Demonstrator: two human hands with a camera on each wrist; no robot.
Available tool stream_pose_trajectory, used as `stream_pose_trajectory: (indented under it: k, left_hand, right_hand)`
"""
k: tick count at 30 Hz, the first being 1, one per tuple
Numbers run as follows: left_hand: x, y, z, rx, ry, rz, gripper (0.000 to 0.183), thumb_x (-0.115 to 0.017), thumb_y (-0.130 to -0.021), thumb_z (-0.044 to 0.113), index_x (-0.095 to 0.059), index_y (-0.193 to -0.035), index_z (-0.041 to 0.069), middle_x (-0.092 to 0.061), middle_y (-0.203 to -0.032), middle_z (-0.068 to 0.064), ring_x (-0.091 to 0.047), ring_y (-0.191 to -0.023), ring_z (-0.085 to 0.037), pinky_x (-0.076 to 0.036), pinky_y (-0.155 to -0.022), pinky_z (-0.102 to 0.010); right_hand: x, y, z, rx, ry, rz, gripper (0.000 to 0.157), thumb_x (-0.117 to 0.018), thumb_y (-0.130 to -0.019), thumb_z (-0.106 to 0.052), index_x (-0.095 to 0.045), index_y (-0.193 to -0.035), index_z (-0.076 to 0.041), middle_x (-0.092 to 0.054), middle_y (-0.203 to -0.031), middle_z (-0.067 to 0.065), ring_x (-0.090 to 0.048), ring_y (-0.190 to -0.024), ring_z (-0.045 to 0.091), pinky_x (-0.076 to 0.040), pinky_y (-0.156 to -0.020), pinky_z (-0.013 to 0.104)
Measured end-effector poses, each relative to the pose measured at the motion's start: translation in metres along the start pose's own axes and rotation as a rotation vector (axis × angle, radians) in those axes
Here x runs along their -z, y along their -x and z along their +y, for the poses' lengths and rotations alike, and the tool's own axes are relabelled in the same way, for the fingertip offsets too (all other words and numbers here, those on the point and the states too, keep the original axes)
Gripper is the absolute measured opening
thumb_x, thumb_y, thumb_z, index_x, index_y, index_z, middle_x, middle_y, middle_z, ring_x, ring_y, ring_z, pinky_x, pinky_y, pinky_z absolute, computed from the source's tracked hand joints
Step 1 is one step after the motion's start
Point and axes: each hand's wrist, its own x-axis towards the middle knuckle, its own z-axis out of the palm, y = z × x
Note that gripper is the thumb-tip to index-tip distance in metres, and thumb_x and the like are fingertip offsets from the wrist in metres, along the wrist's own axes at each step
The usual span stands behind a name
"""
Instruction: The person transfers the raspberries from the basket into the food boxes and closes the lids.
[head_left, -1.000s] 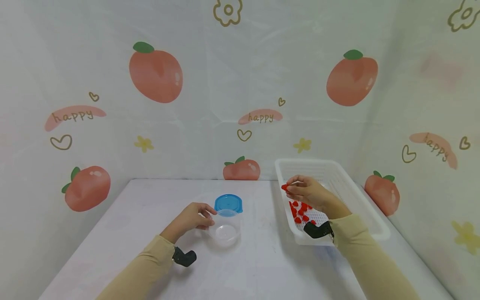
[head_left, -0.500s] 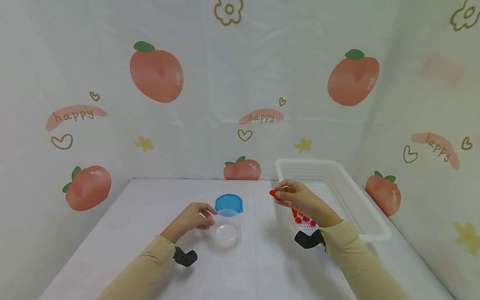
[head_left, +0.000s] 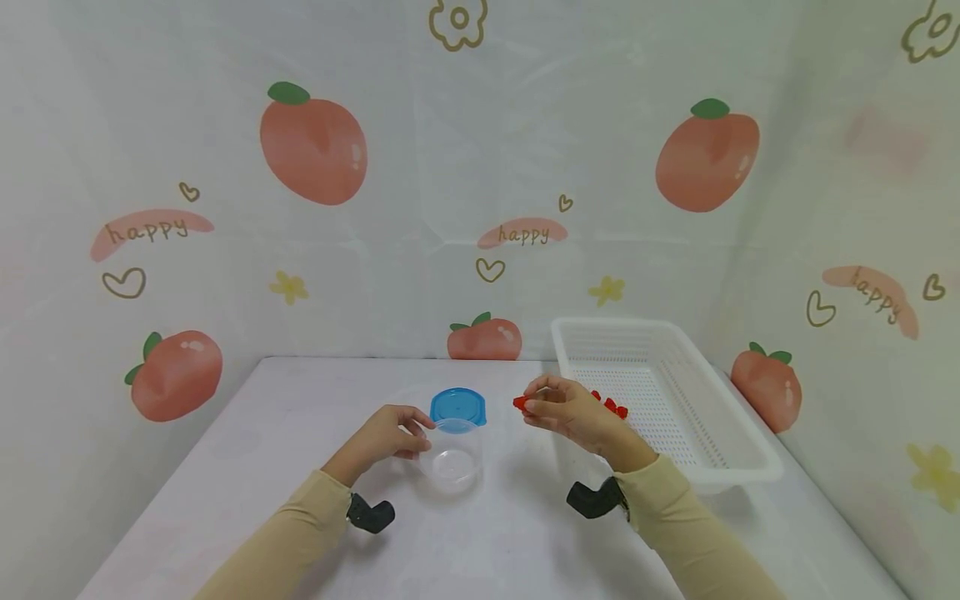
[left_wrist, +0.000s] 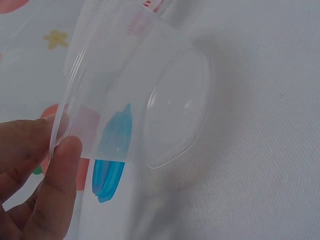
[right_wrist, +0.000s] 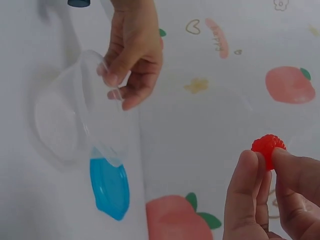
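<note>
A clear plastic tub (head_left: 452,463) stands on the white table, and nothing shows inside it. My left hand (head_left: 387,439) pinches its rim between thumb and fingers, as the left wrist view shows close up. My right hand (head_left: 573,414) holds a red raspberry (right_wrist: 269,149) by the fingertips, in the air between the tub and the white basket (head_left: 738,477). Several more red raspberries (head_left: 611,406) lie in the basket, partly hidden behind the right hand. Just behind the tub lies a blue lid (head_left: 458,406).
The basket, with perforated sides and floor, stands at the right of the table (head_left: 300,400). A fruit-printed cloth (head_left: 420,167) hangs behind the table. Dark wrist mounts (head_left: 596,498) stick out under both sleeves.
My right hand has moved left and toward me with the raspberry, from over the basket to the table area beside the tub. The left hand and tub have stayed put.
</note>
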Motion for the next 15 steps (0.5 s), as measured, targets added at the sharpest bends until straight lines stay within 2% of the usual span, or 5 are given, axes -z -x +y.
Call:
stream_pose_trajectory:
  k: [8,15]
  left_hand:
    - [0.000,0.000,0.000,-0.002,0.001,0.005,0.026,-0.076,-0.080,0.004,-0.069,-0.106,0.003,-0.058,-0.087,-0.008,-0.060,-0.065,-0.015,-0.058,-0.065,-0.027]
    - [-0.001,-0.002,-0.003,-0.005,0.002,0.009,0.026,-0.077,-0.080,0.005,-0.069,-0.105,0.004,-0.059,-0.088,-0.008,-0.060,-0.067,-0.016,-0.059,-0.066,-0.028]
  right_hand:
    - [-0.021,-0.003,0.013,-0.005,0.009,-0.032,0.015,-0.062,-0.094,-0.008,-0.053,-0.105,-0.004,-0.061,-0.103,0.007,-0.064,-0.095,0.018,-0.056,-0.089,0.030]
    - [-0.035,-0.006,0.030,-0.018,0.013,-0.025,0.018,-0.064,-0.093,-0.010,-0.054,-0.106,-0.002,-0.060,-0.103,0.010,-0.065,-0.094,0.018,-0.056,-0.089,0.031]
